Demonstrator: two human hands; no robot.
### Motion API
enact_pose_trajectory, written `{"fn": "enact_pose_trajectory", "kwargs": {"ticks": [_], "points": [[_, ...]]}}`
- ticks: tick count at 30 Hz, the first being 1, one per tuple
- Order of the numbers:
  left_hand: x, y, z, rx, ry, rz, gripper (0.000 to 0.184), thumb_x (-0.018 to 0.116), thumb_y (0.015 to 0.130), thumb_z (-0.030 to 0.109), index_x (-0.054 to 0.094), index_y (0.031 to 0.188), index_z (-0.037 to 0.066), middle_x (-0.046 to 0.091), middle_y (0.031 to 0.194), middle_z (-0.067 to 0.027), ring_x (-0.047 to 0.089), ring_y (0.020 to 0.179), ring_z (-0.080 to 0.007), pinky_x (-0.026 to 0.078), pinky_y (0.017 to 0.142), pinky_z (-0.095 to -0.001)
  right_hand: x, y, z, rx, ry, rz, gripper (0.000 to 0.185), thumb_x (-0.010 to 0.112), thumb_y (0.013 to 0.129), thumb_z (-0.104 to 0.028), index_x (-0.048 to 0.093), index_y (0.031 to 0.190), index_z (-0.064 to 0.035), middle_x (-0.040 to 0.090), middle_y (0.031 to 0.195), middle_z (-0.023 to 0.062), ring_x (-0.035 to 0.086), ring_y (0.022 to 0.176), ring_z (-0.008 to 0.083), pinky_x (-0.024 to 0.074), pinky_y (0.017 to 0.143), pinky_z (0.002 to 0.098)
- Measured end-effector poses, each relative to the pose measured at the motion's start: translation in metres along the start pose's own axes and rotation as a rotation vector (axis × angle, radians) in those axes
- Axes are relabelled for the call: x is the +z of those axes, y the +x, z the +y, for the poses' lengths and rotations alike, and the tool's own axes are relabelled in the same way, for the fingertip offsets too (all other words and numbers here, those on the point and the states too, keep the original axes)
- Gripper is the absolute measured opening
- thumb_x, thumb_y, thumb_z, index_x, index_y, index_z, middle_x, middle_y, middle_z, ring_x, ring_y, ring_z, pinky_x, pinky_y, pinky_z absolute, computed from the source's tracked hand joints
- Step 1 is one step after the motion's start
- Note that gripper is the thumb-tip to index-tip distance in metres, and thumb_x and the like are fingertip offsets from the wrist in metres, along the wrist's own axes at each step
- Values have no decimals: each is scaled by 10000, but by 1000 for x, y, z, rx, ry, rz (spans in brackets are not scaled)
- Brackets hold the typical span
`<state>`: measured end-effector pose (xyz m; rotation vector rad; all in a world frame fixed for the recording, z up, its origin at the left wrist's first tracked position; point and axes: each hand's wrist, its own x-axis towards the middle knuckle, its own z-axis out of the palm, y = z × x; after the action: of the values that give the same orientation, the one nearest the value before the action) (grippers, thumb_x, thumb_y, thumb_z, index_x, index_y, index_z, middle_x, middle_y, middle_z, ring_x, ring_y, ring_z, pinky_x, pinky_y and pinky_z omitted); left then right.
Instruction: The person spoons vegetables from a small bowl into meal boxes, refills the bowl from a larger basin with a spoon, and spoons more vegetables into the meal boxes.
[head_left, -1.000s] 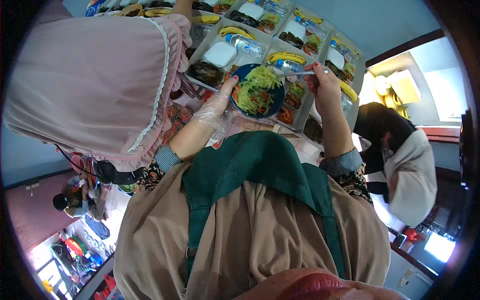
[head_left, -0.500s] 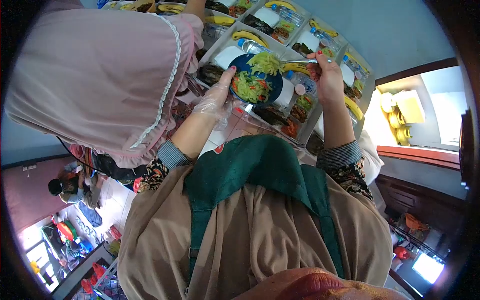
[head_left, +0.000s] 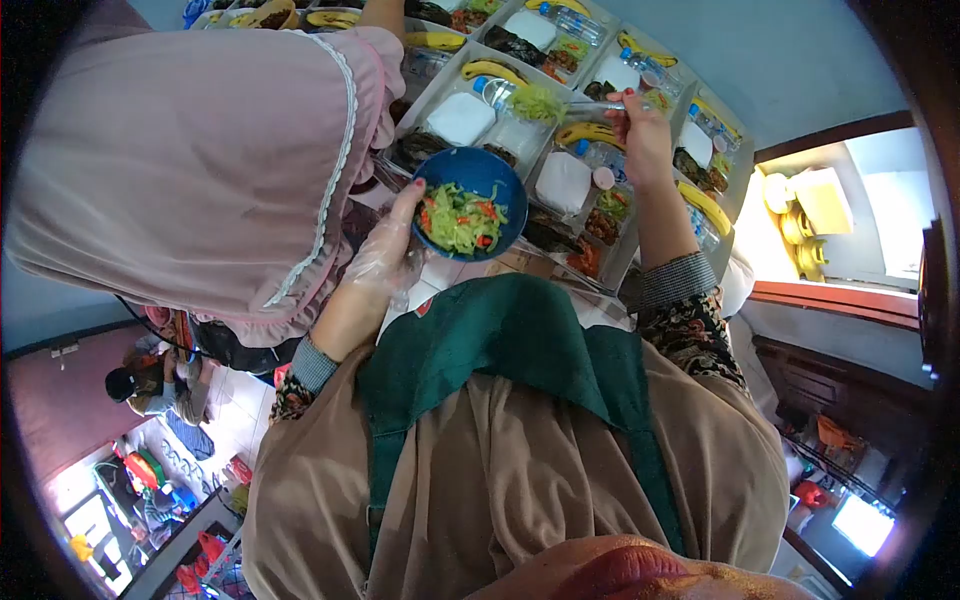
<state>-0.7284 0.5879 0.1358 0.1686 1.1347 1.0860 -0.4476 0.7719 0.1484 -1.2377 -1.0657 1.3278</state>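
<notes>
My left hand (head_left: 385, 245), in a clear plastic glove, grips the rim of a blue bowl (head_left: 470, 165). Shredded green vegetables with orange-red bits (head_left: 462, 222) lie inside it. My right hand (head_left: 640, 135), bare, is closed on the handle of a metal serving utensil (head_left: 597, 106). Its head is hidden by a clump of pale green shreds (head_left: 536, 103), held over or in a meal box (head_left: 522, 135); I cannot tell whether they touch its floor. In that box are a banana (head_left: 492, 72), a water bottle (head_left: 497, 93) and a white packet (head_left: 460, 118).
Several similar boxes stand close together, with bananas (head_left: 706, 207), bottles (head_left: 600, 155) and white packets (head_left: 563, 183). A person in a pink garment (head_left: 200, 160) is close on my left, an arm reaching toward the boxes. A doorway (head_left: 840, 215) opens at right.
The bowl in my left hand has moved down and left, away from the utensil. My right hand has shifted slightly up, and the green clump now sits over the box instead of the bowl.
</notes>
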Motion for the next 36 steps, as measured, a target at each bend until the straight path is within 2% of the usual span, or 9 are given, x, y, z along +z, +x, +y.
{"fn": "enact_pose_trajectory", "kwargs": {"ticks": [3,9,12,15,18,21,24,30,36], "points": [[-11,-13,-3,-46,-8,4,542,591,845,446,494,1199,46,612,1099,-62,612,950,-146,527,764,-297,5,1,33,-87,-3,23,254,493,945,-253,635,912,-45,605,713,20,438,571,52,344,519,203],[-14,-34,-9,-43,-29,51,581,588,854,441,460,1237,24,581,1161,-110,618,986,-202,535,809,-334,4,8,84,-113,-352,42,298,518,935,-254,649,943,13,648,727,72,560,609,128,424,566,264],[-11,-43,-4,-45,-7,72,604,595,851,443,449,1249,12,570,1176,-121,615,991,-221,533,821,-348,22,-5,91,-234,-451,69,303,512,926,-267,648,948,4,672,779,113,622,658,188,468,623,320],[-20,-39,-6,-61,-32,38,606,598,850,440,448,1248,8,569,1177,-124,615,992,-217,531,830,-346,34,-17,83,-306,-762,8,289,499,913,-267,650,960,-25,669,825,153,646,742,283,488,682,373],[-25,-37,-9,-67,-15,66,610,593,849,452,456,1237,3,578,1162,-123,618,984,-213,532,829,-346,42,-26,68,-414,-936,-51,269,494,900,-258,647,974,-50,652,861,173,614,768,353,486,702,420],[-24,-40,-8,-62,5,31,615,588,847,467,465,1222,-4,591,1138,-119,622,963,-208,534,808,-338,48,-31,54,-589,-1090,-82,233,523,893,-237,655,961,-57,658,848,136,628,757,307,490,670,377],[-27,-41,-8,-45,7,-1,612,582,848,474,473,1211,-7,599,1121,-117,627,940,-206,534,787,-335,51,-31,46,-710,-1087,-128,224,540,886,-248,653,955,-68,646,869,130,615,778,323,489,679,387],[-27,-43,-8,-58,-33,0,608,592,843,471,486,1203,-7,589,1146,-124,611,977,-219,510,838,-351,55,-42,26,-804,-1119,-192,241,504,896,-270,641,938,-75,642,881,132,612,801,325,491,708,413],[-27,-38,-7,-40,5,3,623,601,836,475,481,1213,-6,585,1162,-124,602,1002,-220,498,872,-348,54,-41,39,-706,-1219,-225,259,500,898,-294,656,932,-90,647,887,121,615,804,321,491,693,411]]}}
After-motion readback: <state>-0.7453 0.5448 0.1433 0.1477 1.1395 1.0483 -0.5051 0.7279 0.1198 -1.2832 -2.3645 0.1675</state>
